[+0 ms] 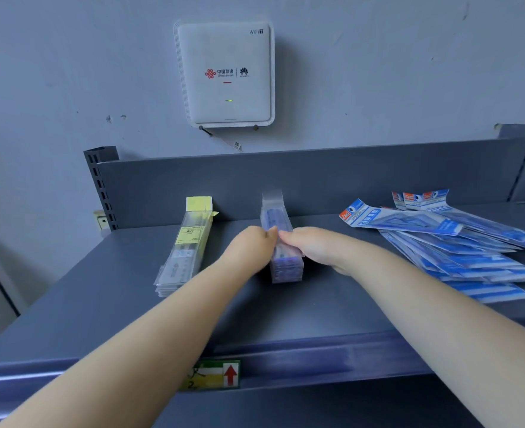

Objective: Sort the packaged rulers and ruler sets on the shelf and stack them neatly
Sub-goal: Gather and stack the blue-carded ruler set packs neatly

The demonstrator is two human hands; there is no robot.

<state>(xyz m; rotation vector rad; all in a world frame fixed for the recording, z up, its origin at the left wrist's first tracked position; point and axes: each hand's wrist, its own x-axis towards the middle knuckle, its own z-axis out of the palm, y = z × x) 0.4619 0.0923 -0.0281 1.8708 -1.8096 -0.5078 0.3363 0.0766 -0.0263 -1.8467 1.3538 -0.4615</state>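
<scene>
Left hand (253, 242) and right hand (312, 247) each hold a side of the purple ruler stack (281, 242) mid-shelf (332, 304), grip closed on it.

Ahead of me, filling the upper half of the frame, is a pale grey-blue painted wall (70, 72), scuffed in places, with a square white WiFi router (224, 72) mounted at upper centre, a small green light glowing on its face. Below it runs a dark grey metal shelf (286, 310) with an upright back panel (286, 180) and a slotted post (99, 186) at middle left. A shelf label (212, 374) with a red arrow sits on the front edge, bottom centre.
</scene>
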